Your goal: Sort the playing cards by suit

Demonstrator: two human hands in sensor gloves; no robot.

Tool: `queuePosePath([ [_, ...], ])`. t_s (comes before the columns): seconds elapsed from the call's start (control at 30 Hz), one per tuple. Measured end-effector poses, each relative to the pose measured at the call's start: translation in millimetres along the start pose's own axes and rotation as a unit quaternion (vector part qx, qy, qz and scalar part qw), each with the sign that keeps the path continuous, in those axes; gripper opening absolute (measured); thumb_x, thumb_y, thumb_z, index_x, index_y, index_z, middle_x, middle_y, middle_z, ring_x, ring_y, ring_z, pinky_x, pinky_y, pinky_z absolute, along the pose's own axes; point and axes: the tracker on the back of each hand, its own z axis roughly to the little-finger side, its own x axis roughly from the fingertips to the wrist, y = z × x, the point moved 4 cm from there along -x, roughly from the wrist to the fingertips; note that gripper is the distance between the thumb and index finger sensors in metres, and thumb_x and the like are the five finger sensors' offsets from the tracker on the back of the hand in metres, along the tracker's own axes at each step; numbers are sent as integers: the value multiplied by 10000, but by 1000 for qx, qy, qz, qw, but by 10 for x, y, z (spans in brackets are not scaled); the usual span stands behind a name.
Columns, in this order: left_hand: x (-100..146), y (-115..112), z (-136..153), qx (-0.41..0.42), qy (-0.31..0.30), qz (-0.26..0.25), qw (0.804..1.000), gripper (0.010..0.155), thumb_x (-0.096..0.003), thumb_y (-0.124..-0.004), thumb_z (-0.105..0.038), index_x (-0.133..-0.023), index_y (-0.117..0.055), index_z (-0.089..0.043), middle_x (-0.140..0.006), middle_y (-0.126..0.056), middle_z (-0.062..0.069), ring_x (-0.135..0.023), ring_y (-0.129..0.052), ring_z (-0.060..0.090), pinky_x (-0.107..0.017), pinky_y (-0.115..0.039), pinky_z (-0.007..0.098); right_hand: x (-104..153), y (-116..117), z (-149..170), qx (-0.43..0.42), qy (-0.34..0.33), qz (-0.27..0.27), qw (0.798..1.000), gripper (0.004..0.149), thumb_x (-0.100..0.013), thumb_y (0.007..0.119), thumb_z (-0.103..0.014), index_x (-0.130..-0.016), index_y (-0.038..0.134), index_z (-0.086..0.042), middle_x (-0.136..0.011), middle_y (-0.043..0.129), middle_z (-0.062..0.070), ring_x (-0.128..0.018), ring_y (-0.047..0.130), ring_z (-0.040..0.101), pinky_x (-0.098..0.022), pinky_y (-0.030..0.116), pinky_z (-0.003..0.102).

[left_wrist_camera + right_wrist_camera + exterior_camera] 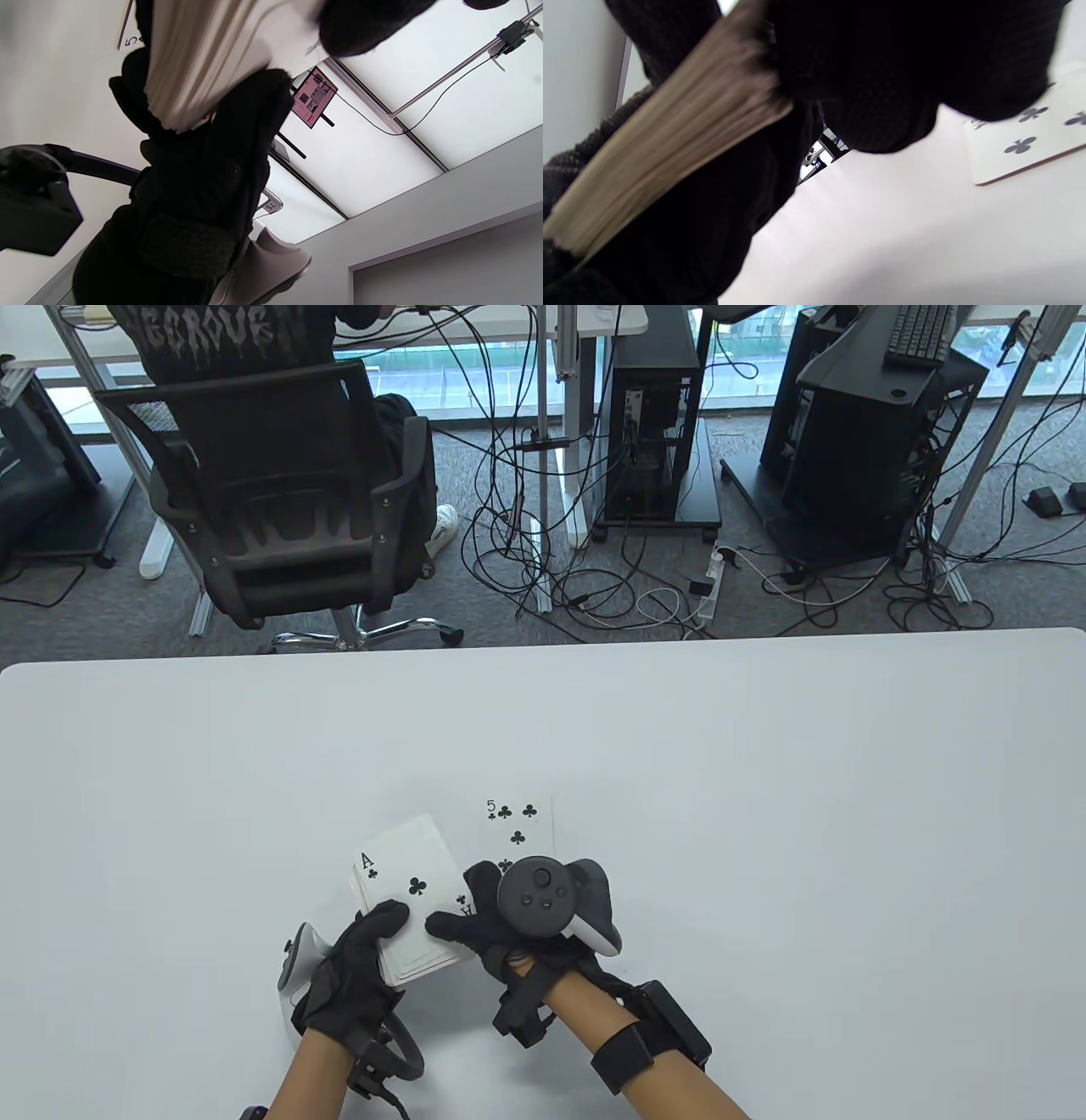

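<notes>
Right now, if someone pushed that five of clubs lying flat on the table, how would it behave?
The white five of clubs playing card looks thin and flat, so it would probably slide easily across the smooth white table. It likely bends when lifted, and its low edge may be hard to pick up.

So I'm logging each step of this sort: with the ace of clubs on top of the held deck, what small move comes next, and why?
Probably slide the ace of clubs off the deck with the right hand and lay it on the five of clubs lying on the table. Both are clubs, and the right thumb already rests on the ace while the left hand grips the deck.
</notes>
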Motion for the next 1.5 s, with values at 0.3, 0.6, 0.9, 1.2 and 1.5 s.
queuePosePath([
  [0.3, -8, -9, 16, 9, -1, 1, 1000, 655, -631, -681, -479, -1104, -276, -277, -1123, -477, 43, -986, -692, 286, -683, -716, 382, -56, -162, 232, -40, 32, 41, 998, 403, -534, 693, -241, -713, 754, 115, -390, 927, 125, -294, 985, 335, -184, 871, 452],
  [0.6, 4, 26, 1, 15, -3, -17, 1000, 650, -640, -657, -488, -1106, -259, -275, -1127, -464, 41, -989, -687, 282, -686, -715, 375, -225, -566, 712, -85, 125, 113, 982, 394, -544, 671, -243, -706, 765, 104, -352, 928, 83, -241, 993, 281, -149, 878, 409],
  [0.9, 7, 39, 15, 26, -4, -23, 999, 650, -642, -651, -495, -1107, -252, -279, -1131, -458, 36, -994, -682, 276, -689, -714, 371, -323, -384, 1136, 25, 256, 124, 958, 404, -538, 676, -234, -679, 775, 131, -324, 938, 79, -201, 1002, 272, -113, 884, 399],
  [1.2, 9, 49, 16, 26, -3, -25, 999, 651, -644, -647, -499, -1108, -247, -279, -1132, -455, 35, -997, -679, 273, -691, -712, 371, -475, -97, 1201, 315, 319, -7, 894, 439, -550, 657, -289, -618, 818, 114, -221, 923, 1, -121, 991, 180, -54, 880, 349],
  [1.5, 10, 49, 21, 26, -1, -24, 999, 652, -644, -648, -499, -1109, -248, -278, -1132, -454, 38, -997, -678, 276, -692, -710, 372, -544, 39, 1106, 423, 290, -49, 857, 486, -551, 665, -336, -628, 813, 120, -231, 919, 22, -129, 985, 192, -69, 872, 375],
])
